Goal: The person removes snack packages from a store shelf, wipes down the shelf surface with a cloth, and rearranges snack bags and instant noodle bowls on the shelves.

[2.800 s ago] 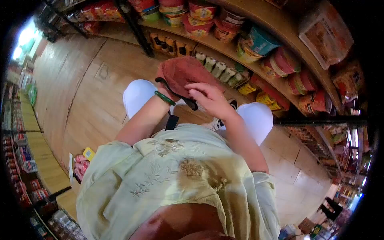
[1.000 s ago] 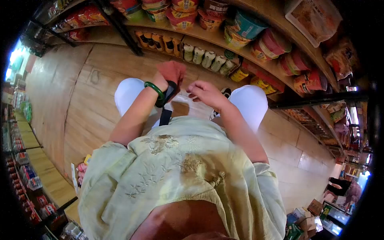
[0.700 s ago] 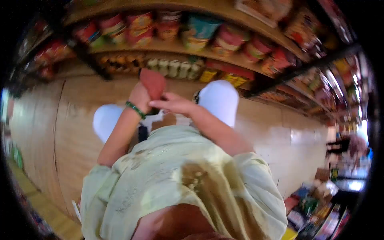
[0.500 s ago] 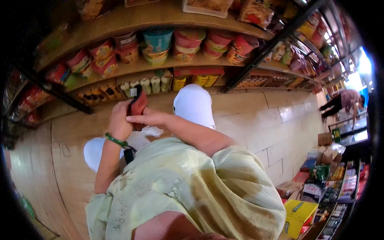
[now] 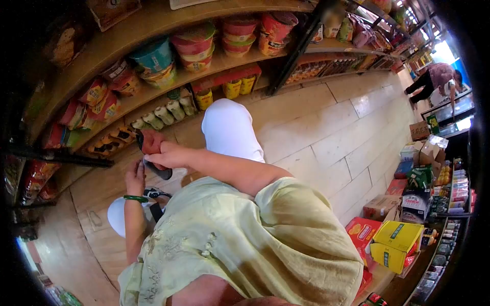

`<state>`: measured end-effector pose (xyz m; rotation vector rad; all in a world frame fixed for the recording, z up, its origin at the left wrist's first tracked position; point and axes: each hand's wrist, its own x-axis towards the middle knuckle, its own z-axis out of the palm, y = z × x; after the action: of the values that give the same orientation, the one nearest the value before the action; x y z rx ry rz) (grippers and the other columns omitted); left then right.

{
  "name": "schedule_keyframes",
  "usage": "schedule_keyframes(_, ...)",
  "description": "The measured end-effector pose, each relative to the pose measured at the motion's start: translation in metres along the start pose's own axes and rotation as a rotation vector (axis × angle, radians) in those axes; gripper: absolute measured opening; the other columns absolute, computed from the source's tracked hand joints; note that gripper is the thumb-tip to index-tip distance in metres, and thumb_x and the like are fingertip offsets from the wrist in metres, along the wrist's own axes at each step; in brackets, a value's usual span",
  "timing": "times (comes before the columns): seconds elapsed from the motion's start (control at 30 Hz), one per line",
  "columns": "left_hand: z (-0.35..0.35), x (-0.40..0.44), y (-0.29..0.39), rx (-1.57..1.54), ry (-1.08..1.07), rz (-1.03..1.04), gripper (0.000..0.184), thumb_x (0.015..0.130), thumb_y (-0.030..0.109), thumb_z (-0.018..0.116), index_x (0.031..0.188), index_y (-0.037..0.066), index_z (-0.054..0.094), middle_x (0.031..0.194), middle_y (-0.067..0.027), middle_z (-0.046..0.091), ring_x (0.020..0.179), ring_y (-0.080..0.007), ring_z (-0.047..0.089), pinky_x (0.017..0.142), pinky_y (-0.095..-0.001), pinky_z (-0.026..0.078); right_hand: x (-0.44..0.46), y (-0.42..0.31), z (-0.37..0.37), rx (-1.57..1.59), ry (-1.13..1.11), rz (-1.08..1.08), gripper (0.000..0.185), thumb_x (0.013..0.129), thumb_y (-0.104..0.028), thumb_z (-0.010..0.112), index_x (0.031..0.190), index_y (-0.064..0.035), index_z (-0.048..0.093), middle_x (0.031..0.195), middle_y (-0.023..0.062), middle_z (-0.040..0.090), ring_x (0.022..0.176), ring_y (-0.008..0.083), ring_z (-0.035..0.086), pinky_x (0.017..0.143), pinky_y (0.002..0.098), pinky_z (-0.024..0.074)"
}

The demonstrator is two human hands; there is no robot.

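My right hand [image 5: 172, 155] is closed around a soft-looking reddish-brown and dark item [image 5: 151, 141], whose exact kind I cannot make out. A dark part of it hangs below the fingers, and a small whitish bit shows at its left. Just below and left of it is my left hand [image 5: 135, 178], its fingers stretched upward and apart from the item, with nothing visible in them. A green bangle [image 5: 137, 198] circles the left wrist. Both hands are above the floor, in front of the low shelf and beside my white-trousered knee [image 5: 228, 127].
Instant noodle tubs [image 5: 193, 47] line the shelf ahead, with packaged goods below them. A black shelf post [image 5: 295, 48] stands right of the tubs. Cartons and a yellow box [image 5: 396, 246] are piled at the right. Another person [image 5: 440, 81] bends over at the far right.
My hands have separated; the left has dropped lower and released the item, while the right has moved left with it. The view has turned and shifted, bringing the shelf lower left.
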<state>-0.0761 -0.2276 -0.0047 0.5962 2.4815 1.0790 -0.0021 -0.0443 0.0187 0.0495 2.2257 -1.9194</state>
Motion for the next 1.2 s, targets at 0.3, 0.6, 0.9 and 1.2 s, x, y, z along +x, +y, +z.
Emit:
schedule_keyframes(0.3, 0.023, -0.006, 0.056, -1.536, -0.560, -0.329, 0.058, 0.089, 0.045, 0.032, 0.127, 0.001, 0.035, 0.127, -0.0138, 0.041, 0.115, -0.0283, 0.039, 0.100, -0.0386, 0.026, -0.024, -0.035, 0.008, -0.684, -0.145, -0.111, 0.039, 0.069, -0.035, 0.056, 0.080, 0.0018, 0.062, 0.087, 0.0191, 0.061, 0.083, 0.0351, 0.057, 0.074, 0.0408, 0.0456)
schedule_keyframes(0.6, 0.015, 0.052, 0.049, -1.445, -0.681, 0.006, 0.046, 0.089, 0.032, 0.038, 0.124, 0.001, 0.040, 0.123, -0.0121, 0.045, 0.109, -0.0252, 0.045, 0.096, -0.0366, 0.032, -0.029, -0.030, 0.000, -0.697, -0.021, -0.296, 0.039, 0.072, -0.030, 0.059, 0.091, 0.0040, 0.055, 0.100, 0.0208, 0.051, 0.094, 0.0347, 0.048, 0.082, 0.0399, 0.0398)
schedule_keyframes(0.9, 0.014, 0.118, 0.011, -1.382, -0.681, 0.124, 0.043, 0.088, 0.029, 0.039, 0.121, 0.001, 0.040, 0.121, -0.0124, 0.045, 0.108, -0.0249, 0.045, 0.095, -0.0347, 0.033, -0.002, -0.007, -0.010, -0.283, 0.242, -0.161, 0.024, 0.078, -0.018, 0.054, 0.095, -0.0018, 0.052, 0.096, 0.0177, 0.053, 0.088, 0.0337, 0.051, 0.075, 0.0380, 0.0422)
schedule_keyframes(1.2, 0.017, 0.115, 0.034, -1.632, -0.664, -0.104, 0.036, 0.090, 0.026, 0.036, 0.114, 0.001, 0.045, 0.110, -0.0118, 0.052, 0.099, -0.0236, 0.050, 0.087, -0.0332, 0.040, -0.006, 0.006, -0.008, -0.288, 0.362, -0.146, 0.012, 0.076, -0.008, 0.052, 0.087, -0.0027, 0.055, 0.078, 0.0124, 0.056, 0.073, 0.0241, 0.055, 0.063, 0.0330, 0.0440)
